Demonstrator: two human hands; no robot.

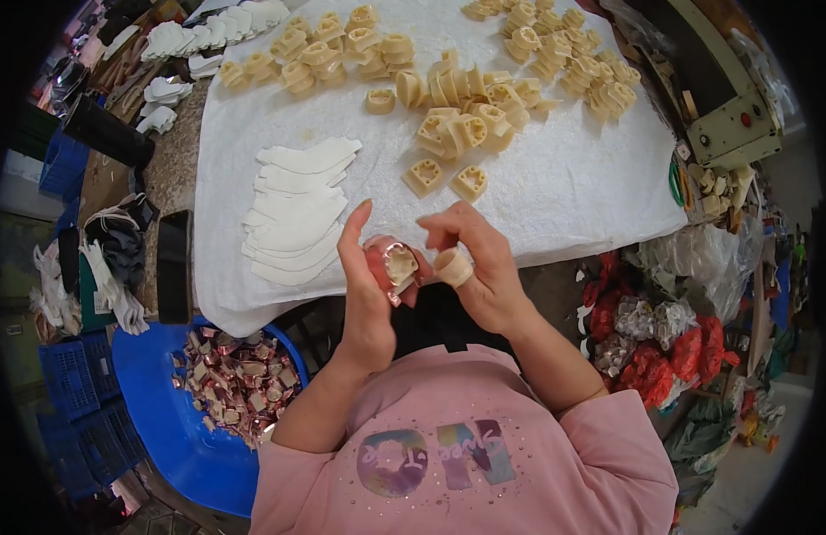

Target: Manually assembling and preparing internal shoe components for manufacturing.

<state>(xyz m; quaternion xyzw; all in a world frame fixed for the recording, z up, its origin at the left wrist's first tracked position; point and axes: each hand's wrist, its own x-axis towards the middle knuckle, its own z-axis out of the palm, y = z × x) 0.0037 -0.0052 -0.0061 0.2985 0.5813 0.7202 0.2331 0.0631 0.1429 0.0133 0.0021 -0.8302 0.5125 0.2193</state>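
Note:
My left hand (364, 294) is closed around a small block wrapped in shiny pinkish metallic film (400, 266), probably a shoe heel, with its pale hollow face turned up. Just to its right is my right hand (480, 267), thumb and forefinger apart and nothing visible between them. A beige band of tape (453, 267) circles the right thumb. Beyond the hands, two cream hollow blocks (469, 183) lie on the white cloth (342, 116), in front of a loose heap of cream blocks (484, 107). Curved white cut pieces (293, 214) overlap in a fanned stack left of my hands.
Further cream blocks (319, 53) stand in clusters at the back. At lower left, a blue basin (163, 437) holds many metallic-wrapped pieces. A dark phone-like slab (175, 267) rests at the table's left edge. On the right are a machine (734, 129) and red and clear plastic bags (649, 374).

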